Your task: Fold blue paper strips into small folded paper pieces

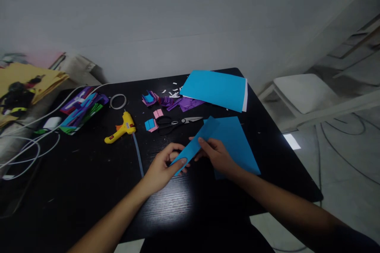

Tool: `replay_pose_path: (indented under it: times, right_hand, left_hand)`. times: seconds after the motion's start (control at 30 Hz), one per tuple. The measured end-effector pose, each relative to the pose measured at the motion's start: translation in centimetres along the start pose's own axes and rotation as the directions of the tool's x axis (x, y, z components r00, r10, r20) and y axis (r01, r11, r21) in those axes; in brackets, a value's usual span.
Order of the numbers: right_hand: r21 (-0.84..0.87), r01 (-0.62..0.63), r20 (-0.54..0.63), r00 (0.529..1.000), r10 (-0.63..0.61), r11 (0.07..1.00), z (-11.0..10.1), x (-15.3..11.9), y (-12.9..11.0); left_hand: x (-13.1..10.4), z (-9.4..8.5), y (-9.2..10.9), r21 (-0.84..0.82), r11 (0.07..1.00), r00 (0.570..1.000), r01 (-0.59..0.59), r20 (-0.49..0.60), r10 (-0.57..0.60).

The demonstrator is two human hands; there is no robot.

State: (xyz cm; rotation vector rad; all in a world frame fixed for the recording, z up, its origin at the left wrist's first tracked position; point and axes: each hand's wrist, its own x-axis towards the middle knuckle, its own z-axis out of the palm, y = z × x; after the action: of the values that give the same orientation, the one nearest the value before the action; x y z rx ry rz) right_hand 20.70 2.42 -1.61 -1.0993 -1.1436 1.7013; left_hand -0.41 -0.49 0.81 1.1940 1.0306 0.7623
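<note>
A folded blue paper strip (192, 147) is held slantwise above the front middle of the black table. My left hand (164, 166) grips its lower end, thumb on top and fingers beneath. Farther up the strip, my right hand (215, 154) pinches it between thumb and fingers. The strip's upper end overlaps a blue sheet (237, 142) lying on the table to the right. Just beyond the strip are black-handled scissors (191, 119), with small folded blue and pink paper pieces (151, 125) to their left.
On the black table (97, 189) lie a yellow glue gun (126, 126), a grey ring (118, 101), purple scraps (190, 104) and stacked blue sheets (215, 89). White cables (35, 142) and colourful folded paper (80, 110) are left. A white stool (305, 91) stands right.
</note>
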Motion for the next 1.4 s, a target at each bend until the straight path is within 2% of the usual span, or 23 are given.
replay_pose_path:
  times: [0.13,0.37,0.97,1.1,1.23,1.4]
  right_hand:
    - [-0.072,0.003,-0.034,0.999,-0.005,0.997,0.0,0.0,-0.4]
    - [-0.203,0.064,0.081,0.996,-0.049,0.977,0.5,-0.7,-0.6]
    - [-0.280,0.166,0.154,0.980,-0.126,0.945,0.9,-1.4,-0.8]
    - [-0.356,0.240,0.158,0.968,-0.195,0.903,0.9,-1.7,-0.4]
    - [-0.464,0.263,0.148,0.964,-0.219,0.846,0.8,-1.9,0.2]
    - [-0.469,0.353,0.179,0.936,-0.304,0.809,0.9,-1.8,0.3]
  left_hand:
    - [0.0,0.0,-0.2,0.024,1.000,0.999,-0.014,0.033,0.014]
    - [0.3,0.0,0.0,0.087,0.996,0.999,-0.036,-0.027,0.038]
    - [0.2,0.3,0.1,0.214,0.973,0.980,-0.088,-0.155,0.122]
    - [0.2,0.5,0.4,0.237,0.965,0.975,-0.113,-0.160,0.153]
    - [0.1,0.5,0.4,0.259,0.959,0.971,-0.118,-0.174,0.167]
    - [0.4,0.4,0.4,0.182,0.978,0.972,-0.106,-0.189,0.140]
